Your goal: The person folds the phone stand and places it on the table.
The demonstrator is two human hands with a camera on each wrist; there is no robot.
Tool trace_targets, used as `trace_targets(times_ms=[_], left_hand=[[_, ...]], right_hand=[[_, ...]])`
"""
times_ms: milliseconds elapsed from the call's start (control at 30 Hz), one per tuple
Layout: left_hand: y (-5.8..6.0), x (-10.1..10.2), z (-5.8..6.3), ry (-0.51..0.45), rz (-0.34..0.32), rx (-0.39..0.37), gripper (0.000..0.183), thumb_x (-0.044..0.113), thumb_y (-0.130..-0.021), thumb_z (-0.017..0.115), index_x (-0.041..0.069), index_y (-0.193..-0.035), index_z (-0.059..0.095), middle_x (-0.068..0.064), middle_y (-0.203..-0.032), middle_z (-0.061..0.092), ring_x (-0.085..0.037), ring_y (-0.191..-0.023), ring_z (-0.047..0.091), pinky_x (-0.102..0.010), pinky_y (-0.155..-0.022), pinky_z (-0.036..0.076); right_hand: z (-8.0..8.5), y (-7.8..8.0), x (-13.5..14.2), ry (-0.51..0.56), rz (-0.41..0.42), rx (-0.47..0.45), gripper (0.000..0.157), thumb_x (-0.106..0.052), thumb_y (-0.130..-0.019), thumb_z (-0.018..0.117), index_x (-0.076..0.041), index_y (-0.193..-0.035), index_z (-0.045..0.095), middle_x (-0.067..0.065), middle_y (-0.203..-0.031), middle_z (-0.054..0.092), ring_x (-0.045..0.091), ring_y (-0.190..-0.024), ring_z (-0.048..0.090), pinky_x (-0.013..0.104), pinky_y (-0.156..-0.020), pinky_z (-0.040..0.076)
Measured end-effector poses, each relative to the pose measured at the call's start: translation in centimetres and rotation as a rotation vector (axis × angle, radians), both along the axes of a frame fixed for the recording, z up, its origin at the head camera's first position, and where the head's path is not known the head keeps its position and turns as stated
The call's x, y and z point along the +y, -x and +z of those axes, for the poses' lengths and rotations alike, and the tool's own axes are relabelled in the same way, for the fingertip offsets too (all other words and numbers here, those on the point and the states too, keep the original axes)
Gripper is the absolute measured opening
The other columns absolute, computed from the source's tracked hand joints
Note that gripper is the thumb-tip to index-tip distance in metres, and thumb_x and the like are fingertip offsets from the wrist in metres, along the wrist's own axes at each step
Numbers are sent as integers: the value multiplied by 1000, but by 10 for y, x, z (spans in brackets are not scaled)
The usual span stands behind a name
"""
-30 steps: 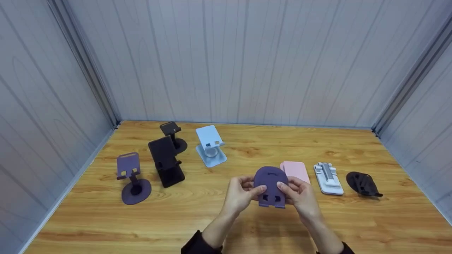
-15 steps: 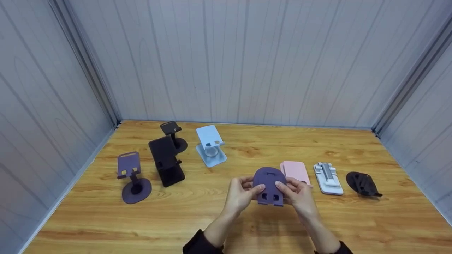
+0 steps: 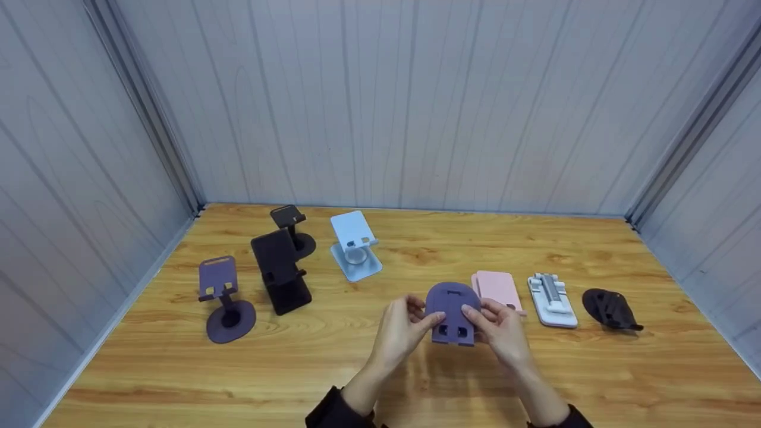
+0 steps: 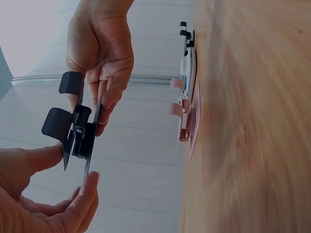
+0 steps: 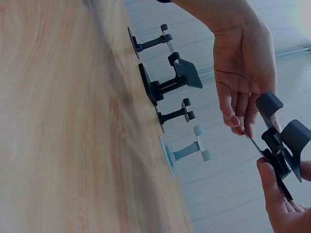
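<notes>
A: Which step is being carried out?

B: The purple stand [image 3: 453,312] is being held in the air, lower right of centre in the head view, apparently being readied for unfolding. Its sides are being pinched by the left hand [image 3: 399,333] and right hand [image 3: 505,334], thumbs in front, fingers behind.

A: What is being called for next?

B: Probably the plates being drawn apart evenly at the hinge.

A: And its look?

B: A flat, round-topped face is being shown, with two holes and two bottom lips.
</notes>
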State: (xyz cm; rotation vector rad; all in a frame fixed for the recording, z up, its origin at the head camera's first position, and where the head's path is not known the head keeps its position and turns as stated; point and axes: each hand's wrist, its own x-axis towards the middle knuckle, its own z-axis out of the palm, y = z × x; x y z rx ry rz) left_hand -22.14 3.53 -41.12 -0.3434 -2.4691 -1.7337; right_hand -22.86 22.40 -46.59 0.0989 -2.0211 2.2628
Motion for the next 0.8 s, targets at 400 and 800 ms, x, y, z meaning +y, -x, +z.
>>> trace_targets(times_ms=[400,800], left_hand=[[0,4,-4,-201,-132,-144,11,-2,-79,63,-12,-83,59,-16,-69,62,-19,-56,59,-32,-46,52],[0,6,-5,-221,-78,-122,11,-3,-78,64,-12,-82,60,-15,-68,61,-16,-55,57,-28,-46,50]], right_hand=[[27,-16,-17,-49,-46,-41,33,-13,-81,65,10,-104,56,17,-87,65,24,-71,64,32,-60,53],[42,-18,-19,-152,-158,-137,32,-7,-84,61,10,-110,53,18,-92,63,19,-72,62,32,-60,53]])
